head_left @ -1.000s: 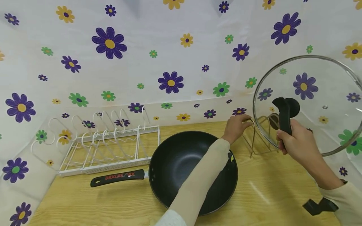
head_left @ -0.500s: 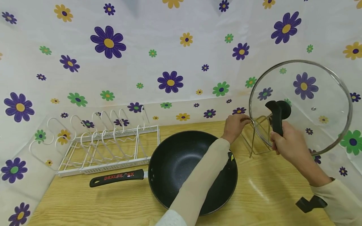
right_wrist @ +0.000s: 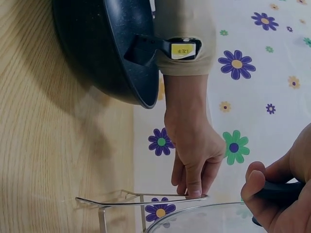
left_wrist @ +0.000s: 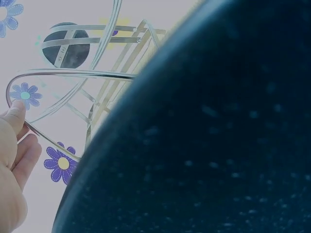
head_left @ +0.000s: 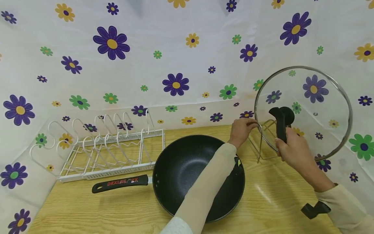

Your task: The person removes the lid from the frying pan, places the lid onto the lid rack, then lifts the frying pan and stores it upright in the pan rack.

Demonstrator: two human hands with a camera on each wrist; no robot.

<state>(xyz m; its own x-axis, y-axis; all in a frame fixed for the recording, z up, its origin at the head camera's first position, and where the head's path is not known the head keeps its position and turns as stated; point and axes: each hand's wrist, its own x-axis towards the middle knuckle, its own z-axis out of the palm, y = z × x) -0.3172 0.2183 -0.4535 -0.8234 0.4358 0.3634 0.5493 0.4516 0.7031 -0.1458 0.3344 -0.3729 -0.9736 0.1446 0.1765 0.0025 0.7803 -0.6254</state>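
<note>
In the head view my right hand (head_left: pixel 295 148) grips the black handle (head_left: pixel 281 126) of a large round glass lid (head_left: pixel 318 130) with a metal rim. The lid stands nearly upright, its left edge overlapping a small metal wire rack (head_left: pixel 260 144) on the table. My left hand (head_left: pixel 242 130) pinches the top of that rack's near loop; the left wrist view shows thumb and fingers at the bent wire (left_wrist: pixel 73 73). My left forearm crosses over a black wok (head_left: pixel 184 169). From the right wrist, the lid rim (right_wrist: pixel 180 212) appears right beside the rack's wire.
The wok's long black handle (head_left: pixel 121 183) points left. Behind it, a white wire dish rack (head_left: pixel 117 171) stands at the back left of the wooden table (head_left: pixel 122 214). A flower-patterned sheet (head_left: pixel 140 39) hangs along the back and sides.
My right hand has brought the lid left and slightly down, so its rim now overlaps the wire rack more. The left hand stays on the rack.
</note>
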